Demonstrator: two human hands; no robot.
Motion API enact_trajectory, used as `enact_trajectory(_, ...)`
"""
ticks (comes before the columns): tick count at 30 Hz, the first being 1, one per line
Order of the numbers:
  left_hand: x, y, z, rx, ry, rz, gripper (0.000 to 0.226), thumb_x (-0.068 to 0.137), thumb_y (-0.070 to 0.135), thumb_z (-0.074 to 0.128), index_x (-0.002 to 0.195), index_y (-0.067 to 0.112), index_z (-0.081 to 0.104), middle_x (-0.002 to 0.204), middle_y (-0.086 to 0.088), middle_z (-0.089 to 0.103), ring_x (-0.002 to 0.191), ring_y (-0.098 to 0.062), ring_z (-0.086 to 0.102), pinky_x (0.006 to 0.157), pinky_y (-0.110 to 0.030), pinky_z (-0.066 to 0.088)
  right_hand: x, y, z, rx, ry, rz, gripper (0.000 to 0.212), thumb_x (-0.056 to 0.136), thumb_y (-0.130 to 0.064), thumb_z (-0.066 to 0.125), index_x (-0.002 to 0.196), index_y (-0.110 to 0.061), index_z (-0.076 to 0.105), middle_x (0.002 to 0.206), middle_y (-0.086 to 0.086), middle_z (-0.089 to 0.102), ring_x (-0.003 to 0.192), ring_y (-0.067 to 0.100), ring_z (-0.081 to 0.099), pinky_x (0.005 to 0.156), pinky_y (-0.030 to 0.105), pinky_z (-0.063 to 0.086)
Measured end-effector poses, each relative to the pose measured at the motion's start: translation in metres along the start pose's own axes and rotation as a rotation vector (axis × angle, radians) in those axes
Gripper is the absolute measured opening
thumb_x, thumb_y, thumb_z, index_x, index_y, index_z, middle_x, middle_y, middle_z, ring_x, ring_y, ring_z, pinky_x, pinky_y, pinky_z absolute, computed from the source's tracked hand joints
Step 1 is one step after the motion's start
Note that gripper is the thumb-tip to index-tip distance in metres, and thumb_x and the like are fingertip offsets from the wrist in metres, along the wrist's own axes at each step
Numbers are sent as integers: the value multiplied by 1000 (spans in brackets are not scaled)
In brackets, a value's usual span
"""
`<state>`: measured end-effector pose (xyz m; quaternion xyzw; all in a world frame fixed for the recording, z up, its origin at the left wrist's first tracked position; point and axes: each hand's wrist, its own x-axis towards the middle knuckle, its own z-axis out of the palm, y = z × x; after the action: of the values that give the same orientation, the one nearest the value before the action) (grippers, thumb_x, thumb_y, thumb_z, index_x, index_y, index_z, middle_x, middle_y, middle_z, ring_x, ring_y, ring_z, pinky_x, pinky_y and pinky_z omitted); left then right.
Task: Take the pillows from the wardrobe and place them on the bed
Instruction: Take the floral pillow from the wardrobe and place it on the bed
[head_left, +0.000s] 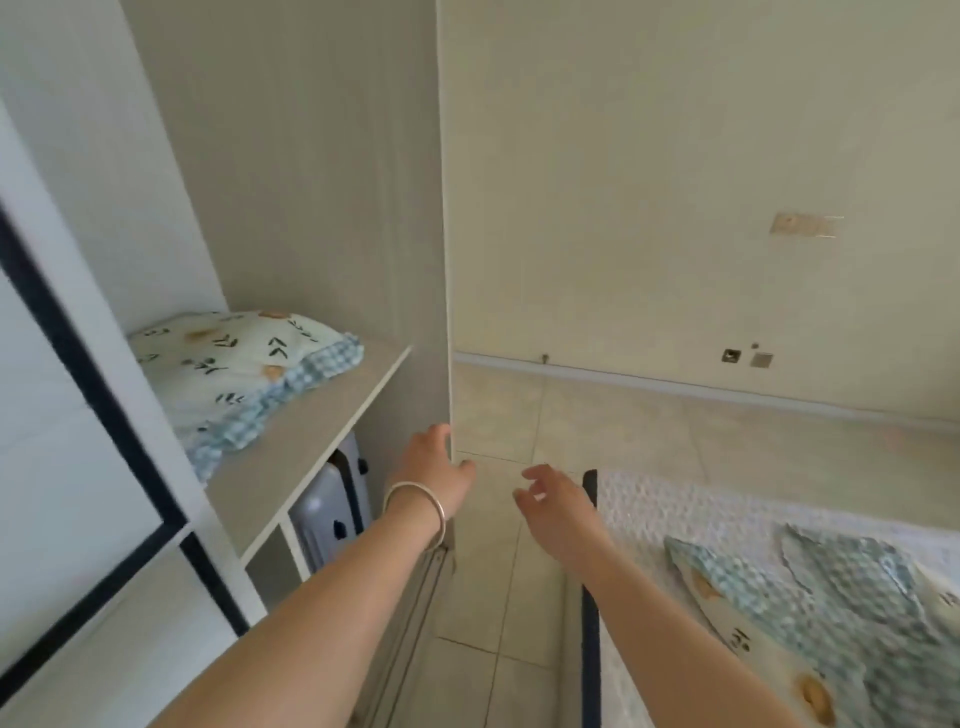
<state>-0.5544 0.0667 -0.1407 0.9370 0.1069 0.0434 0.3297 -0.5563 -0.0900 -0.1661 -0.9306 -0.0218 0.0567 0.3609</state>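
A pillow with a leaf print and blue check trim lies on the wardrobe shelf at the left. Another pillow of the same pattern lies on the bed at the lower right. My left hand, with a silver bangle on the wrist, rests against the front edge of the wardrobe's side panel, fingers apart and holding nothing. My right hand hovers over the floor between the wardrobe and the bed, fingers loosely spread and empty.
A grey suitcase stands under the shelf. A sliding door with a dark frame covers the wardrobe's left part. Tiled floor runs between the wardrobe and the bed's dark frame edge. A beige wall is ahead.
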Motion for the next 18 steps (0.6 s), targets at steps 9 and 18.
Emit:
enact_trajectory(9, 129, -37, -24, 26, 133, -147, 54, 88, 32, 52, 138, 21, 35, 135, -7, 44, 114, -28, 52, 86, -35, 43, 160, -98, 42, -24, -93, -215, 38, 93, -31, 45, 128, -18, 48, 127, 5, 55, 116, 23, 52, 91, 30, 42)
enact_trajectory(18, 232, -92, -60, 313, 334, -259, 54, 90, 33, 50, 139, 21, 31, 140, -8, 40, 117, -29, 51, 85, -40, 47, 300, -171, 103, -80, -255, -459, 37, 92, -33, 47, 126, -19, 49, 126, 2, 56, 111, 21, 55, 87, 32, 43)
